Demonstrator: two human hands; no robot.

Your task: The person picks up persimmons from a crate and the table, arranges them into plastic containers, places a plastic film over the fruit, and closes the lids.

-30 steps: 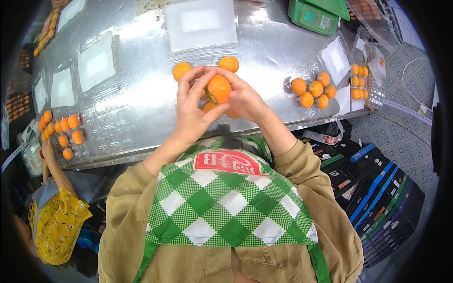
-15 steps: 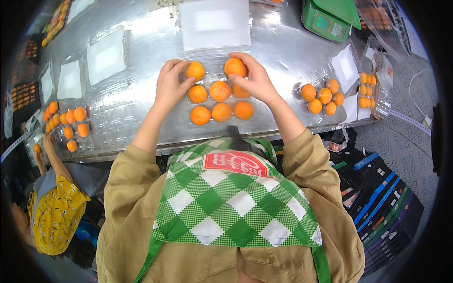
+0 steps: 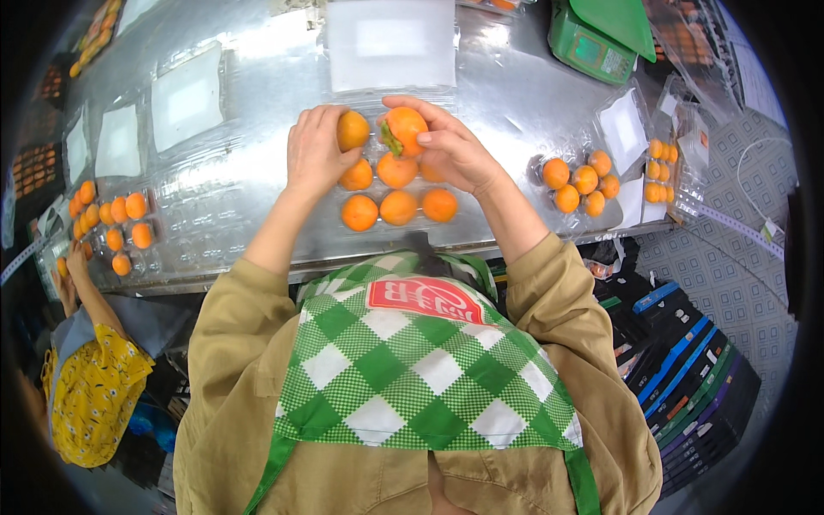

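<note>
2 hands (image 3: 386, 150) | each grips 1 orange fruit (image 3: 403, 130) | over clear tray (image 3: 390, 225)

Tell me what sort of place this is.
Likely a fruit-packing line: a long metal table, clear plastic trays being filled with orange fruit, and a green weighing scale. Another person works at the left.

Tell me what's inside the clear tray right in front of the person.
The clear tray holds orange fruits: three in the near row, two plainly visible behind. The left hand and right hand each hold another over the far row, covering what lies beneath.
</note>
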